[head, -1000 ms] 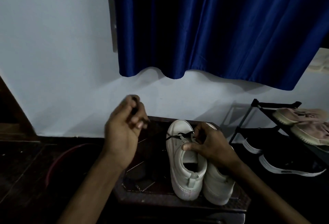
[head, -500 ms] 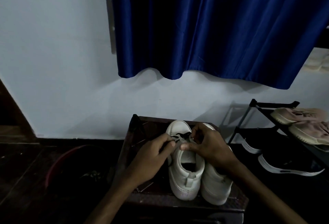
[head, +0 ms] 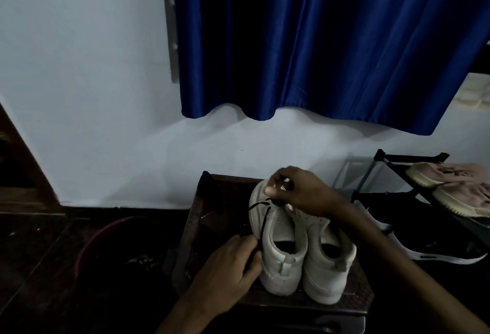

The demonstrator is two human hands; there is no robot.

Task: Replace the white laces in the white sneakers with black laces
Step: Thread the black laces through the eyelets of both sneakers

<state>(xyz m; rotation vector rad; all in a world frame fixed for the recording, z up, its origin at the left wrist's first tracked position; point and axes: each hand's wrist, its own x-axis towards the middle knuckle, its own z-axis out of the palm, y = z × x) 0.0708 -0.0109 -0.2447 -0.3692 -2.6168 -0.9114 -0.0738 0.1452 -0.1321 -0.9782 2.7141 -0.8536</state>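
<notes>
Dim, underexposed; floor (head: 39, 267) near black, wall (head: 79, 81) palest; wide-angle bending at edges; soft detail.

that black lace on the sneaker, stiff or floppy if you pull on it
Probably floppy: the lace runs straight only where the left hand pinches it taut, and loops loosely near the eyelets. Likely very light, so it should barely tug the sneaker, which the right hand grips anyway.
</notes>
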